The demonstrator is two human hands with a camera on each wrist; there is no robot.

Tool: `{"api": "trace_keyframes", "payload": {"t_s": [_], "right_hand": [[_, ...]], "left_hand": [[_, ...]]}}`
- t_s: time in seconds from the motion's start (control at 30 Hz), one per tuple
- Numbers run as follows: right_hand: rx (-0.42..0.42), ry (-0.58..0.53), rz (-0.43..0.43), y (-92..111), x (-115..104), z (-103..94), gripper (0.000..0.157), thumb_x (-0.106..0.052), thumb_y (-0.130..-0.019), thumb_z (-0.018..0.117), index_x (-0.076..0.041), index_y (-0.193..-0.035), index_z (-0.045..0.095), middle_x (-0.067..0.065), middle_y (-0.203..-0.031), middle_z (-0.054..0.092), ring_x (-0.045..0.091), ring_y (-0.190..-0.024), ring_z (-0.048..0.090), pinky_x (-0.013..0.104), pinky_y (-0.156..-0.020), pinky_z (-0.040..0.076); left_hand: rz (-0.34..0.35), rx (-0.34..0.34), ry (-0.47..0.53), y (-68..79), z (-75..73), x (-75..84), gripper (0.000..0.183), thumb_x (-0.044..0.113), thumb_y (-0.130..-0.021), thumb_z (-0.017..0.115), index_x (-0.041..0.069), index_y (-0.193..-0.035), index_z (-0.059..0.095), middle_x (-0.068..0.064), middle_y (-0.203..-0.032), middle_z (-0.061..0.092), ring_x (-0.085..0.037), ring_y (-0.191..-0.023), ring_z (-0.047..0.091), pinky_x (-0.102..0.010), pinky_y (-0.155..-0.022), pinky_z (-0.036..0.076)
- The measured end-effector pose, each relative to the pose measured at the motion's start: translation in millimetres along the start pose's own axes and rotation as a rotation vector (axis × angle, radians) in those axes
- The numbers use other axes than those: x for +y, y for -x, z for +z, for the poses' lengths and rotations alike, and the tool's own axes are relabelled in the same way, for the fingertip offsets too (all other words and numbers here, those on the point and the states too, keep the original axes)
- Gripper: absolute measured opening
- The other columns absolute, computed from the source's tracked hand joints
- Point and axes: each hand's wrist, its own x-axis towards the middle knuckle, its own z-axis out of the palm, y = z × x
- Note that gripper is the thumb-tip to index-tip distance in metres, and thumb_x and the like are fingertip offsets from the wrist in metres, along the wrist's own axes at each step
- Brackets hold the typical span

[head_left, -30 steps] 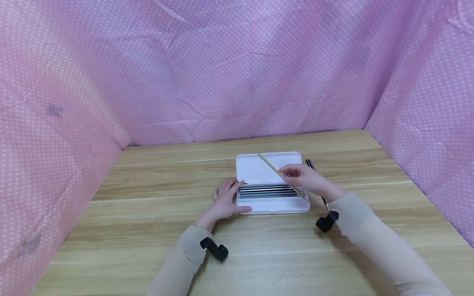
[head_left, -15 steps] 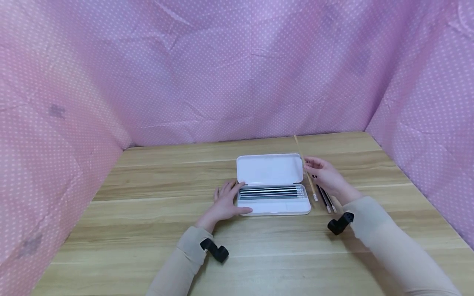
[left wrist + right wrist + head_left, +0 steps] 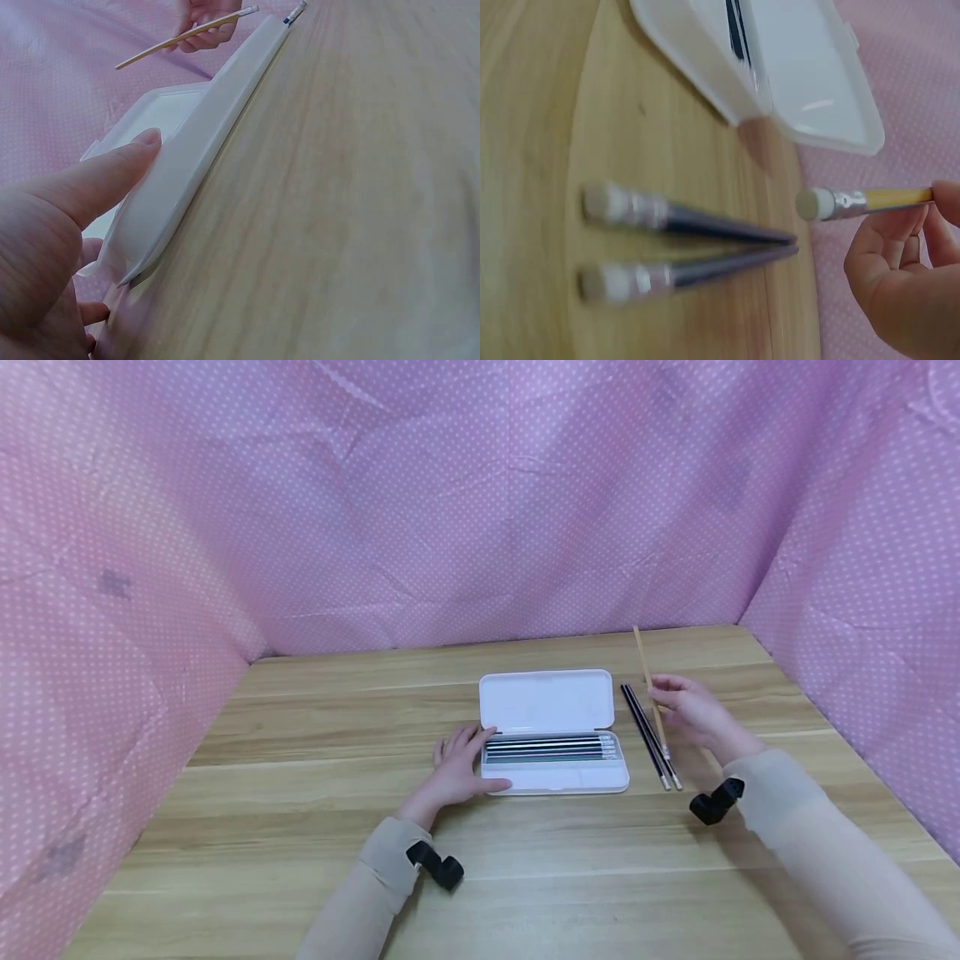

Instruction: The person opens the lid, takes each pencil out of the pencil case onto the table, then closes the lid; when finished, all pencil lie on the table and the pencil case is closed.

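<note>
A white pencil case (image 3: 555,779) lies with its lid (image 3: 546,700) folded back. Several dark striped pencils (image 3: 547,749) lie side by side in its base. My left hand (image 3: 452,774) holds the case's left end, thumb along the front wall and index finger at the hinge corner. To the right, my right hand (image 3: 696,712) pinches a yellow pencil (image 3: 642,653) around its middle, eraser end toward me. In the right wrist view, that pencil's eraser (image 3: 810,204) shows beyond the fingers. Two dark pencils (image 3: 639,718) lie on the table between case and right hand, eraser ends (image 3: 619,281) nearer me.
The wood-grain table (image 3: 300,727) runs back to a pink polka-dot curtain (image 3: 450,527), which also hangs at both sides. A black wrist camera (image 3: 435,865) sits on the left cuff, another black camera (image 3: 716,802) on the right.
My right hand has carried the yellow pencil from over the case to the right, past the two dark pencils, and turned it to point away from me. The left hand stays put.
</note>
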Motion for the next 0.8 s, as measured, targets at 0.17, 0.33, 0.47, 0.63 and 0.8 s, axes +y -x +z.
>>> {"api": "trace_keyframes", "payload": {"t_s": [0.17,0.33,0.47,0.63,0.8], "right_hand": [[0.054,0.256,0.032,-1.9,-0.2,-17.6,0.017,-0.011,-0.097,0.050,-0.014,-0.109,0.062,-0.019,-0.093,0.053,-0.003,-0.089,0.047,0.019,-0.083,0.043],[0.094,0.525,0.083,-2.1,3.1,-29.4,0.053,-0.012,-0.094,0.053,0.016,-0.135,0.034,-0.012,-0.094,0.058,-0.003,-0.081,0.052,0.019,-0.076,0.047],[0.072,0.500,0.137,-4.1,10.7,-34.9,0.051,-0.008,-0.093,0.055,0.019,-0.131,0.036,-0.010,-0.087,0.062,-0.002,-0.076,0.057,0.017,-0.074,0.052],[0.052,0.501,0.172,-4.9,18.0,-34.8,0.048,-0.006,-0.090,0.055,0.020,-0.127,0.039,-0.010,-0.084,0.061,0.000,-0.077,0.057,0.017,-0.073,0.052],[0.076,0.548,0.172,-4.2,19.5,-28.2,0.045,-0.003,-0.087,0.055,0.021,-0.124,0.043,-0.010,-0.079,0.058,0.001,-0.072,0.053,0.017,-0.067,0.051]], "left_hand": [[-0.002,-0.007,-0.003,0.5,-0.6,0.0,0.086,0.045,-0.076,0.076,0.023,-0.147,0.033,-0.013,-0.155,0.022,-0.036,-0.144,0.011,-0.059,-0.111,-0.004],[-0.008,-0.009,-0.003,1.4,-1.8,1.4,0.086,0.045,-0.076,0.076,0.023,-0.147,0.033,-0.013,-0.155,0.022,-0.036,-0.144,0.010,-0.059,-0.112,-0.005],[-0.012,-0.012,-0.007,1.4,-2.2,1.8,0.086,0.045,-0.076,0.076,0.024,-0.147,0.033,-0.013,-0.155,0.022,-0.035,-0.144,0.011,-0.059,-0.112,-0.005],[-0.015,-0.013,-0.010,1.0,-2.2,1.8,0.087,0.045,-0.076,0.076,0.024,-0.148,0.032,-0.013,-0.155,0.022,-0.035,-0.144,0.010,-0.058,-0.112,-0.005],[-0.013,-0.012,-0.008,0.7,-1.3,0.9,0.087,0.045,-0.076,0.076,0.024,-0.148,0.032,-0.013,-0.155,0.022,-0.035,-0.144,0.010,-0.058,-0.112,-0.005]]}}
